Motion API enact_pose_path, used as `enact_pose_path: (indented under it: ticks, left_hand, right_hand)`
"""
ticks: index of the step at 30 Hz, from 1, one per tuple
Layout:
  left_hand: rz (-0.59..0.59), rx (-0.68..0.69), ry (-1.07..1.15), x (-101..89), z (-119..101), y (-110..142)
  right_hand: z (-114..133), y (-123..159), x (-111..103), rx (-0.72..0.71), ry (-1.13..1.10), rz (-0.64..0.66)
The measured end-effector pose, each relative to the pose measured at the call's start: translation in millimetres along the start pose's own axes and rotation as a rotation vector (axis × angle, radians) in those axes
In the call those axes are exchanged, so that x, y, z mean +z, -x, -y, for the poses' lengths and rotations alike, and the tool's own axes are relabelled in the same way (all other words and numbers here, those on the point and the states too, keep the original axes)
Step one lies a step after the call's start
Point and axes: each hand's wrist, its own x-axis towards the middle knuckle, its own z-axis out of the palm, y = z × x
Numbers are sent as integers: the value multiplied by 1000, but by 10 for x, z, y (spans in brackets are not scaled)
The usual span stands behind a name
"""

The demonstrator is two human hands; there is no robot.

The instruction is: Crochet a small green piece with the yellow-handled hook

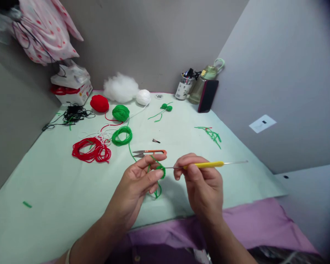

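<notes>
Pinching the small green crocheted piece (163, 172), the left hand (128, 185) holds it above the bench (71, 209), just beside the orange scissors (153, 151). The right hand (206, 183) grips the yellow crochet hook (209, 165), its metal end at the stitches. The piece looks only partly worked, with loose strand hanging below; two little green balls (168, 108) farther back seem finished, and plenty of yarn remains on the green yarn ball (121, 113).

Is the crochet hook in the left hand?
No, the right hand grips the crochet hook by its yellow handle, while the left hand pinches the green crochet piece.
</notes>
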Motion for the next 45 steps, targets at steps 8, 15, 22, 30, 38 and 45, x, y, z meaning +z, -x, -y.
enact_pose_path:
  ticks: [8, 15, 22, 30, 38, 45]
  left_hand:
    - [-49, 116, -176, -41, 66, 40]
    - [-35, 85, -137, 49, -4, 67]
    - [35, -74, -38, 56, -88, 51]
    - [81, -108, -39, -29, -74, 40]
    - [-73, 92, -201, -7, 39, 58]
    - [-95, 122, -245, -15, 6, 83]
  right_hand:
    - [-30, 9, 20, 23, 2, 60]
    - [-23, -16, 19, -2, -6, 58]
    - [-5, -27, 51, 2, -41, 41]
    - [12, -127, -47, 266, -255, 14]
    - [-42, -12, 11, 45, -63, 82]
    - [-30, -42, 15, 111, -123, 16]
